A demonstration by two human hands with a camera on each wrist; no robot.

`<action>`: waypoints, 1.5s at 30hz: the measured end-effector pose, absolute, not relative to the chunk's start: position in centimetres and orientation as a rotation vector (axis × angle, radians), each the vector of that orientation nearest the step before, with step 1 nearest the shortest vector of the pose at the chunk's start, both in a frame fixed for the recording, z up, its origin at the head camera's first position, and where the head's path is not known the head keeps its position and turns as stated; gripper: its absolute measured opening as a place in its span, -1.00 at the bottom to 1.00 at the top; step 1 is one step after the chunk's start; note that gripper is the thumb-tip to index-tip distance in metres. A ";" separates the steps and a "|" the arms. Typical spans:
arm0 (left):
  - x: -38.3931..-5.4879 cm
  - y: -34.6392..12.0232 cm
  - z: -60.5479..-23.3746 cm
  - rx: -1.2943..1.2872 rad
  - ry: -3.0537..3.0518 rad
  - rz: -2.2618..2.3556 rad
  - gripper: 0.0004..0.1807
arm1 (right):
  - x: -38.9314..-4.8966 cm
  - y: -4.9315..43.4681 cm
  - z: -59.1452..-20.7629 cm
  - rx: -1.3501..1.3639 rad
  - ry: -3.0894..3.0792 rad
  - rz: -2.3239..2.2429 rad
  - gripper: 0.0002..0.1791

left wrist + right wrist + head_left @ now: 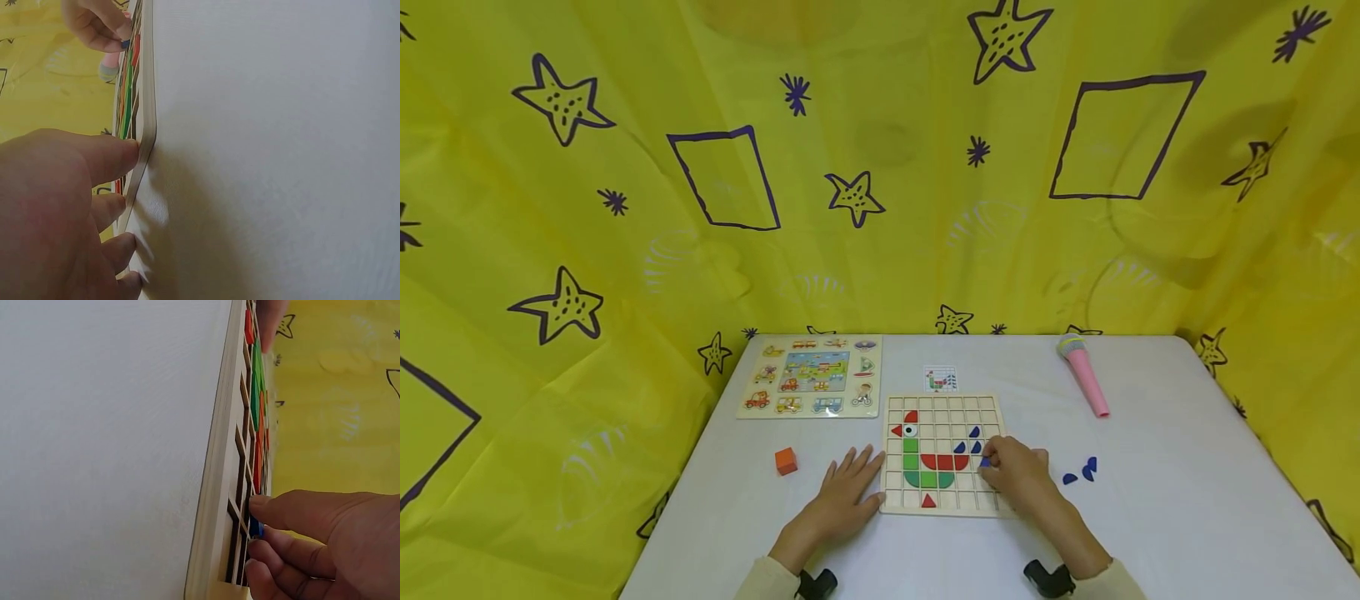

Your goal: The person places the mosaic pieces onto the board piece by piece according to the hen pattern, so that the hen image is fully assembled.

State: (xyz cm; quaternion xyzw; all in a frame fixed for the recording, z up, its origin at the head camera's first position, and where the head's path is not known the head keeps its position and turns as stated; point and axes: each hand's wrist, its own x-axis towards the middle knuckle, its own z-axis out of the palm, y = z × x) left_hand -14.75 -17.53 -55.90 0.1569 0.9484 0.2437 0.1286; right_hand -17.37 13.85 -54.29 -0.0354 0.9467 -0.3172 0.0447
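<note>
A wooden grid board (976, 498) carries red, green and blue pieces laid out like a bird. My right hand (1021, 477) pinches a blue piece (256, 526) between thumb and fingers at the right part of the grid; its full outline is hidden by the fingers. Close by in the grid lie several blue half-round pieces (975, 432). My left hand (842, 497) lies with fingers spread, and its thumb and fingertips touch the board's left edge. Behind the board is a small picture card (941, 379) with a similar bird.
Several loose blue half-round pieces (1070, 479) lie right of the board. At the left are an orange cube (786, 461) and a vehicle picture puzzle (816, 375). A pink toy microphone (1086, 377) lies at the back right. A yellow patterned curtain (895, 275) surrounds the white table (1187, 500).
</note>
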 end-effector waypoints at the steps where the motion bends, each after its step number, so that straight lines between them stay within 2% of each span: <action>1: -14.8 -17.5 -55.9 0.455 2.758 0.707 -0.26 | -17.3 13.7 -54.2 -0.114 2.897 -0.961 -0.80; 26: -14.7 -17.5 -56.0 0.449 2.752 0.711 -0.26 | -17.2 12.7 -54.3 -0.087 2.989 -0.955 -0.96; 34: -14.8 -17.5 -56.2 0.451 2.749 0.715 -0.26 | -17.2 12.6 -54.2 -0.058 2.995 -0.980 -0.94; 40: -15.0 -17.5 -56.3 0.450 2.748 0.709 -0.25 | -17.3 13.8 -54.0 -0.037 2.936 -1.007 -0.94; 45: -14.9 -17.6 -56.1 0.447 2.758 0.696 -0.26 | -17.6 16.5 -53.6 -0.011 2.945 -0.993 -0.93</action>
